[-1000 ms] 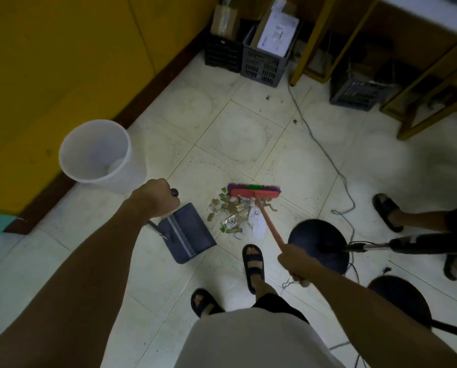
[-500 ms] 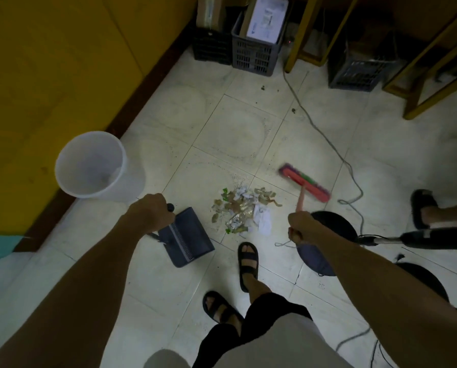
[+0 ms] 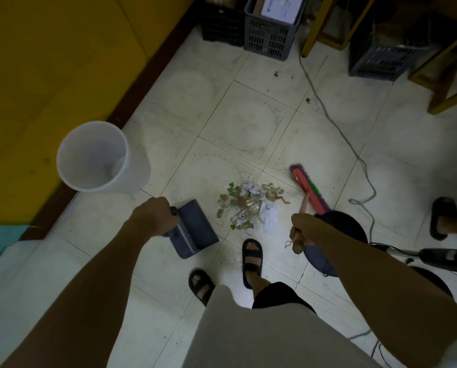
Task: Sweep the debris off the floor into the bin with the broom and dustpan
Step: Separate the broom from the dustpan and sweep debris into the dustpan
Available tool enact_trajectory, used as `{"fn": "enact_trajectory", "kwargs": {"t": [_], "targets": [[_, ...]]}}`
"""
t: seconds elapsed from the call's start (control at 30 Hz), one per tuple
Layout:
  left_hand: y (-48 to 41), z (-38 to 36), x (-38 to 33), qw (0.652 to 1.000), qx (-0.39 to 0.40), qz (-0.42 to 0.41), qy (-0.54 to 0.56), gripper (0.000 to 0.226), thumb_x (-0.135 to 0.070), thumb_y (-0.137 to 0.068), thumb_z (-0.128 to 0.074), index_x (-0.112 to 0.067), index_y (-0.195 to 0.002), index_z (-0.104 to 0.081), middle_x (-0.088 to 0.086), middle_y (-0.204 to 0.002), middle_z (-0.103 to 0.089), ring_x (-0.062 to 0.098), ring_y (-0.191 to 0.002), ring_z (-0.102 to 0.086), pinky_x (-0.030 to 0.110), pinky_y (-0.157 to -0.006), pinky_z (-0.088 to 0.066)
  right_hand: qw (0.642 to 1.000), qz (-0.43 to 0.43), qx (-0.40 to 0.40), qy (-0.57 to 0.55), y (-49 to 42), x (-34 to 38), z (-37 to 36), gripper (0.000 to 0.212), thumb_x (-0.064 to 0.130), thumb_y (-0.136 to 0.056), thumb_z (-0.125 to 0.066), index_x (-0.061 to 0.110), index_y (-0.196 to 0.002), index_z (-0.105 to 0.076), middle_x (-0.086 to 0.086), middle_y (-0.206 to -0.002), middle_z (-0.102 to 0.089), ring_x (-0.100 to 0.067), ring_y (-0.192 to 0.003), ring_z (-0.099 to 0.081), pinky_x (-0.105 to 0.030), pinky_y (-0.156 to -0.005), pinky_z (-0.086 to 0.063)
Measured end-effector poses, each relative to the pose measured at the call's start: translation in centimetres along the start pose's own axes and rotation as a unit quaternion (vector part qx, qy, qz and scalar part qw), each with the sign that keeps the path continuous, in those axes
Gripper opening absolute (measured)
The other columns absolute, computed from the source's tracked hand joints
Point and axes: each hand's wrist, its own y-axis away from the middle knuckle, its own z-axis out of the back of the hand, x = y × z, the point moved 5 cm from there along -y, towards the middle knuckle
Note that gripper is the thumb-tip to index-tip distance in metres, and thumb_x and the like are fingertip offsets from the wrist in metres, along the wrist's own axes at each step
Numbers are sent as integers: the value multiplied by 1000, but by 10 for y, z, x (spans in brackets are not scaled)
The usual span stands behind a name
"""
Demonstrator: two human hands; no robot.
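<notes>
A pile of debris (image 3: 250, 205), paper scraps and brown and green bits, lies on the pale tiled floor ahead of my feet. My left hand (image 3: 153, 216) grips the handle of a dark grey dustpan (image 3: 195, 231), which rests on the floor just left of the pile. My right hand (image 3: 303, 232) holds the handle of a broom whose pink, green and purple head (image 3: 308, 191) sits to the right of the pile, a small gap from it. A white round bin (image 3: 94, 158) stands open by the yellow wall, left of and beyond the dustpan.
A grey cable (image 3: 336, 123) runs across the floor on the right. Dark round stand bases (image 3: 338, 235) sit under my right arm. Another person's sandalled foot (image 3: 442, 217) is at the right edge. Plastic crates (image 3: 269, 35) and yellow furniture legs (image 3: 315, 27) line the far wall.
The broom head has left the far side of the pile and swung round to its right side. My left hand and the dustpan stay left of the pile.
</notes>
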Motion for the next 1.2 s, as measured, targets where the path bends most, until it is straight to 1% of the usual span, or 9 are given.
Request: {"fn": "enact_trajectory", "kwargs": {"t": [0.1, 0.17, 0.23, 0.37, 0.67, 0.8, 1.03, 1.13, 1.2], "targets": [[-8, -1, 5, 1000, -1, -13, 3, 20, -19, -80, -58, -11, -66, -45, 10, -70, -56, 23, -65, -55, 27, -58, -39, 1000, -12, -13, 13, 8, 16, -29, 35, 11, -101, -34, 3, -68, -44, -4, -31, -50, -12, -26, -49, -16, -41, -44], [-11, -1, 10, 1000, 2, -26, 3, 22, -20, -81, -57, -12, -66, -43, 13, -74, -57, 23, -66, -53, 28, -60, -40, 999, -26, -14, 15, 15, 22, -55, 32, 9, -100, -34, 5, -68, -41, -9, -49, -50, -16, -39, -48, -13, -31, -35], [-11, 2, 16, 1000, 6, -31, -2, 21, -20, -80, -59, -13, -68, -42, 9, -75, -54, 23, -69, -54, 29, -64, -41, 999, -33, -14, -3, 19, 20, -79, 31, 9, -98, -35, 4, -69, -42, -10, -61, -44, -16, -47, -41, -18, -39, -35], [-11, 10, 33, 999, -1, -47, 5, 22, -22, -78, -59, -15, -68, -41, 10, -82, -57, 29, -83, -62, 32, -69, -45, 999, -34, -7, -7, 29, 15, -130, 32, 15, -98, -40, 1, -71, -49, -12, -66, -52, -21, -56, -50, -27, -53, -41], [-6, 12, 70, 996, 3, -86, 20, 25, -18, -74, -61, -14, -61, -40, 4, -63, -49, 20, -60, -51, 27, -59, -40, 999, -30, 8, -7, 54, 6, -213, 25, 14, -96, -40, 4, -75, -47, -9, -61, -49, -17, -49, -48, -19, -38, -43], [-7, 11, 73, 993, 8, -115, -18, 28, -21, -73, -63, -16, -60, -39, 3, -64, -49, 21, -61, -51, 29, -63, -43, 998, 8, -59, -16, 59, -6, -221, 15, 13, -90, -47, 2, -83, -53, -10, -56, -56, -22, -50, -55, -34, -58, -50], [-16, 12, 56, 991, 3, -133, -29, 28, -24, -76, -63, -17, -60, -42, 2, -62, -50, 22, -61, -53, 28, -63, -45, 978, 65, -135, 147, 47, -4, -178, 18, 18, -96, -48, 5, -109, -50, -2, -73, -56, -11, -49, -54, -20, -36, -43], [-19, 11, 46, 991, 5, -130, -32, 28, -26, -77, -64, -18, -62, -42, 3, -65, -54, 24, -67, -59, 32, -68, -50, 965, 76, -119, 219, 22, 9, -147, 23, 15, -99, -43, -1, -112, -54, -10, -83, -63, -19, -57, -59, -32, -59, -57], [-22, 14, 42, 992, 2, -121, -39, 27, -26, -79, -63, -18, -63, -43, 2, -64, -53, 23, -67, -59, 33, -69, -50, 950, 73, -97, 289, 6, 11, -128, 27, 13, -98, -43, -2, -117, -55, -9, -85, -61, -20, -64, -58, -31, -60, -53]]}}
